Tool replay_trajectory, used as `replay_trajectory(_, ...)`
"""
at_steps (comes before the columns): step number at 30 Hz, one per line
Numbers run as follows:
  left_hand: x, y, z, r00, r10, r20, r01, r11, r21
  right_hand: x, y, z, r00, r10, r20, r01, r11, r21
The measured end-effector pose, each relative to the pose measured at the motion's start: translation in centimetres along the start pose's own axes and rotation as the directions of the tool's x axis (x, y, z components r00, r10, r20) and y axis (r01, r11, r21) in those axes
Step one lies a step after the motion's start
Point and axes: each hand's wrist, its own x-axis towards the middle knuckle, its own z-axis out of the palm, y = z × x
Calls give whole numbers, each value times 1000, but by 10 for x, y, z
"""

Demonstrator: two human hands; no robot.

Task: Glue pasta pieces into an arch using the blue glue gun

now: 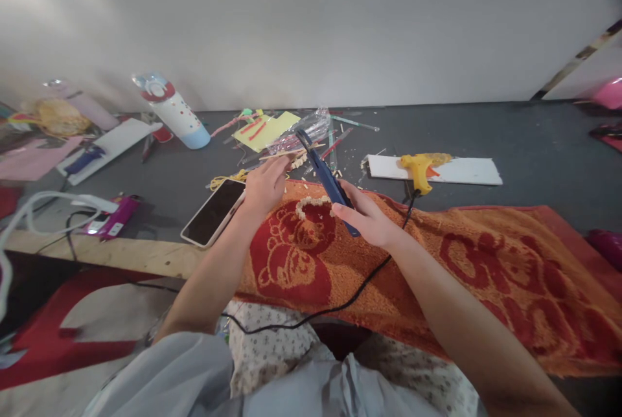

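My right hand [364, 213] is closed around a long dark blue tool [328, 177] that looks like a box cutter, tilted with its narrow end up and to the left. My left hand [267, 184] reaches over the table at the towel's far edge, fingers stretched out beside small pale pieces [299, 161]. A thin wooden stick [311, 147] lies by its fingertips; I cannot make out any grip on it. Below, a curved row of pale pieces [311, 201] rests on the orange and red towel [369, 268]. A phone [214, 210] lies left of my left hand.
A yellow glue gun [422, 169] rests on a white strip [469, 171], its black cord crossing the towel. Behind my hands are yellow paper [267, 132] and clear plastic wrap [306, 129]. To the left stand a bottle [175, 112] and a purple power strip [113, 217].
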Motion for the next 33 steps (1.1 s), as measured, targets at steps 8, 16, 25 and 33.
replay_trajectory(8,2,-1,-2,998,-11,59,11,1000,11,1,3,-2,1000,-12,-7,12,1000,-4)
replay_trajectory(16,6,-3,-9,989,-8,145,6,1000,18,2,2,-2,1000,-6,-3,6,1000,4)
replay_trajectory(25,4,-9,-9,985,-7,173,-2,999,52,3,-2,-4,1000,-5,1,5,1000,-30)
replay_trajectory(33,4,3,-6,990,-58,126,42,991,128,4,0,-2,999,28,-30,-28,1000,-5)
